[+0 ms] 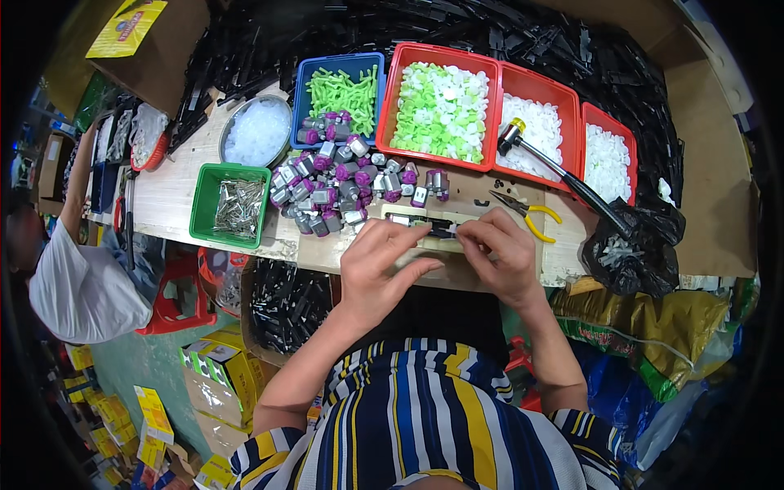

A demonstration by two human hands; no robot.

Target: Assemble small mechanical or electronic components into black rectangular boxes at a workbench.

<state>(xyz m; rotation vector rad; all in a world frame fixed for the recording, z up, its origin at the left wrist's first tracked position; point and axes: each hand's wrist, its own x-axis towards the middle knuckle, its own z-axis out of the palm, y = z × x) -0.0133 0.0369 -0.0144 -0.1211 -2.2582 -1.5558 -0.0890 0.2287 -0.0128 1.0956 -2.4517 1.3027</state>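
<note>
A slim black plastic casing (442, 229) lies in a cream-coloured holder (408, 260) at the table's front edge. At its left end sits a small silver motor (400, 219). My left hand (377, 265) reaches over from the left, its index fingertip at the casing and its thumb stretched apart below. On the other side my right hand (505, 260) is closed in a pinch at the casing's right end. A tiny whitish piece (454, 229) shows at those fingertips, too small to name.
Behind lie grey-and-purple motors (327, 184), a green bin (204, 204) of metal pins, a blue bin (302, 82) and red bins (495, 106) of small plastic parts. Rightward are yellow-handled pliers (541, 222), a hammer (563, 173) and a black bag (645, 269). Another person (82, 278) is at left.
</note>
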